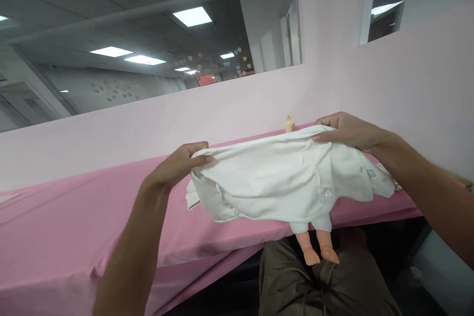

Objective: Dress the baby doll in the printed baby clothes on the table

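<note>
My left hand [177,165] and my right hand [346,131] each pinch an upper edge of a white baby garment [281,177], holding it spread in the air over the front edge of a pink-covered table [74,227]. Below the cloth hang two bare legs of a baby doll [318,247], dangling above my lap in olive trousers [318,281]. The garment hides the doll's body and head. Both hands are closed on the fabric.
A small yellow bottle-like object [289,124] stands at the table's far edge against a pale pink partition wall [222,113]. More white cloth or paper [192,197] lies on the table behind the garment. Glass panes above the wall reflect ceiling lights.
</note>
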Action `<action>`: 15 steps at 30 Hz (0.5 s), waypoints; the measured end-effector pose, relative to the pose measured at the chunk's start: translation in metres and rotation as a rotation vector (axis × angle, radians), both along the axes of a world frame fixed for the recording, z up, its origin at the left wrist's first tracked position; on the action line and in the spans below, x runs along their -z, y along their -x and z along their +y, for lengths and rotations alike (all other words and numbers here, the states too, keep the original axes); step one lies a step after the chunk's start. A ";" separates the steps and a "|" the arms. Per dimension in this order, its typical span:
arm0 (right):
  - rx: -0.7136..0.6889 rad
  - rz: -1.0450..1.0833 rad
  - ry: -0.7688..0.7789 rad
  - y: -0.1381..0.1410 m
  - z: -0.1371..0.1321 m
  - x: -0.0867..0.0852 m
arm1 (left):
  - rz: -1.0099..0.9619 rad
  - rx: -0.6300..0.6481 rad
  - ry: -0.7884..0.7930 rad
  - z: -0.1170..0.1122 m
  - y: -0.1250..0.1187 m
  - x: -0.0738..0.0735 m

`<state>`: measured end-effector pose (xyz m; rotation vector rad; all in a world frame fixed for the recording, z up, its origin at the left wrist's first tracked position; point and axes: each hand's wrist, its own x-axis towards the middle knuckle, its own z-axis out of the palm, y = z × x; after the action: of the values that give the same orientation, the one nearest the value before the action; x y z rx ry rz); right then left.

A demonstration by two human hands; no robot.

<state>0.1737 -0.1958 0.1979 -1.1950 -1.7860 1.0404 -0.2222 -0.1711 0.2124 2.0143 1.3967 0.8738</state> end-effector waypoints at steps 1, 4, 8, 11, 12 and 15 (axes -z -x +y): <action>0.007 0.039 0.007 0.002 0.003 0.000 | -0.050 -0.010 -0.004 0.002 0.000 -0.002; 0.039 0.142 0.016 0.011 0.021 0.005 | -0.066 -0.047 -0.049 0.019 -0.003 -0.001; 0.109 0.161 0.074 0.026 0.056 0.031 | 0.088 -0.037 -0.056 0.073 -0.013 0.030; 0.191 0.101 0.120 0.035 0.086 0.060 | 0.277 -0.068 -0.096 0.119 -0.022 0.074; 0.216 0.103 0.141 0.037 0.097 0.071 | 0.336 -0.116 -0.118 0.131 -0.027 0.090; 0.336 0.108 0.163 0.038 0.123 0.101 | 0.367 -0.195 -0.134 0.151 -0.046 0.132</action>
<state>0.1353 -0.0729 0.0972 -1.4499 -1.3781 1.0421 -0.1767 -0.0198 0.0800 2.2519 1.8015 0.7158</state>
